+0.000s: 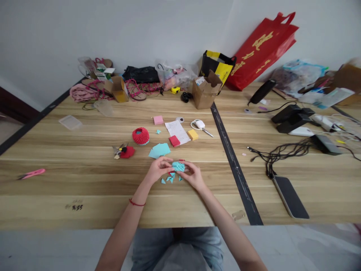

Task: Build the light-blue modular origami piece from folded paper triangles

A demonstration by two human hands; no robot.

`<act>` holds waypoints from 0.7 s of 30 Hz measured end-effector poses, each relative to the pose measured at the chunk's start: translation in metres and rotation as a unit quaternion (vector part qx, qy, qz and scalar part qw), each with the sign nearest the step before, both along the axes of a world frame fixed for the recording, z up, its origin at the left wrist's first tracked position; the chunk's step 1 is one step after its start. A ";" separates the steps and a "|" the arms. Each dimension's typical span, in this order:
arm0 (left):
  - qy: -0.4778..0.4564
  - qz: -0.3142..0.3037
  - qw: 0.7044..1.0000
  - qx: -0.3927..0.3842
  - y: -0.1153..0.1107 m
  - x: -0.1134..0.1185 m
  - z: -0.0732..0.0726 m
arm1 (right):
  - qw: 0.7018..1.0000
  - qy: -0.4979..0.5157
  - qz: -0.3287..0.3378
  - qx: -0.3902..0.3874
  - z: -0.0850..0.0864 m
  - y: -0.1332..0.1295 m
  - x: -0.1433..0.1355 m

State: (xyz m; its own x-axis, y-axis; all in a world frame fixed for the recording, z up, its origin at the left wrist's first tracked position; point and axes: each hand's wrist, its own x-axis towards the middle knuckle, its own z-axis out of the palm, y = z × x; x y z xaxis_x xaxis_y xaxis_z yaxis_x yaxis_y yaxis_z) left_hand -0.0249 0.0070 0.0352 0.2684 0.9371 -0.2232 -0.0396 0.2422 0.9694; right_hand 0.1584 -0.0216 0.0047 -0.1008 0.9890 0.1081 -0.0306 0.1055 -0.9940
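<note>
Between both hands is a light-blue folded-paper piece, low over the front middle of the table. My left hand grips its left side with bent fingers, and my right hand grips its right side. Small blue folded triangles lie on the wood just below it, with a bit of red partly hidden under the piece. Beyond the hands lies a stack of light-blue paper. Farther back left stands a round red folded-paper form with a blue edge at its base.
Pink, red and yellow paper blocks lie around a white sheet. Pink snips are at the far left. Cables and a dark flat device occupy the right. Bags and a cardboard box line the wall.
</note>
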 end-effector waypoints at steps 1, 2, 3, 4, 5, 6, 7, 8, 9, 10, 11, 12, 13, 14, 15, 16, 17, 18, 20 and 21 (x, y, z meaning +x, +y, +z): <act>0.001 -0.001 1.000 -0.001 0.000 0.000 0.000 | 1.000 -0.002 -0.001 0.000 -0.001 0.000 0.000; 0.002 -0.001 1.000 -0.003 0.000 0.000 0.001 | 1.000 -0.004 -0.002 0.000 -0.002 0.000 0.000; 0.004 -0.002 1.000 -0.004 -0.001 0.000 0.001 | 1.000 -0.006 -0.003 0.000 -0.003 0.000 0.000; 0.005 -0.002 1.000 -0.004 -0.001 0.001 0.001 | 1.000 -0.008 -0.003 -0.002 -0.003 0.000 0.001; 0.008 -0.002 1.000 -0.003 -0.001 0.001 0.001 | 1.000 -0.008 -0.005 -0.004 -0.003 0.000 0.000; 0.010 -0.001 1.000 0.001 -0.001 0.001 0.001 | 1.000 -0.006 -0.007 -0.007 -0.003 0.000 0.000; 0.012 0.001 1.000 0.007 -0.001 0.001 0.001 | 1.000 -0.002 -0.009 -0.012 -0.003 0.000 0.000; 0.015 0.005 1.000 0.014 -0.001 0.001 0.001 | 1.000 0.006 -0.010 -0.018 -0.003 0.001 -0.001; 0.018 0.010 1.000 0.022 -0.001 0.002 0.001 | 0.999 0.019 -0.012 -0.025 -0.002 0.001 -0.002; 0.019 0.015 0.999 0.030 -0.001 0.002 0.001 | 0.999 0.036 -0.015 -0.036 -0.002 0.002 -0.004; 0.020 0.020 0.999 0.037 -0.001 0.002 0.001 | 0.997 0.058 -0.015 -0.049 -0.002 0.003 -0.005; 0.020 0.025 0.999 0.044 -0.001 0.002 0.002 | 0.994 0.085 -0.019 -0.064 -0.002 0.004 -0.006; 0.018 0.029 0.998 0.050 -0.001 0.003 0.002 | 0.990 0.111 -0.021 -0.081 -0.002 0.005 -0.008; 0.016 0.030 0.998 0.058 -0.001 0.003 0.002 | 0.986 0.135 -0.020 -0.098 -0.003 0.006 -0.009; 0.018 0.028 0.997 0.068 -0.002 0.003 0.002 | 0.981 0.156 -0.019 -0.114 -0.003 0.006 -0.009; 0.024 0.025 0.996 0.080 -0.002 0.003 0.001 | 0.976 0.173 -0.016 -0.128 -0.004 0.007 -0.010; 0.035 0.022 0.995 0.094 -0.002 0.003 0.001 | 0.973 0.186 -0.012 -0.138 -0.004 0.007 -0.010; 0.049 0.020 0.993 0.107 -0.002 0.003 0.001 | 0.970 0.194 -0.009 -0.146 -0.004 0.007 -0.009; 0.073 0.023 0.989 0.123 -0.002 0.003 0.000 | 0.965 0.205 0.001 -0.161 -0.003 0.007 -0.008; 0.077 0.027 0.989 0.126 -0.002 0.003 -0.001 | 0.963 0.210 0.006 -0.170 -0.002 0.007 -0.007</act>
State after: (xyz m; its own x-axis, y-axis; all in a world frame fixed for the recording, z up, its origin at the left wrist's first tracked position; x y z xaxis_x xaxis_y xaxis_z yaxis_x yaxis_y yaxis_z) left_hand -0.0218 0.0052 0.0343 0.1965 0.9804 -0.0153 0.1076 -0.0061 0.9942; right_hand 0.1516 -0.0147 0.0027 -0.1297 0.9737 -0.1872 -0.4365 -0.2256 -0.8710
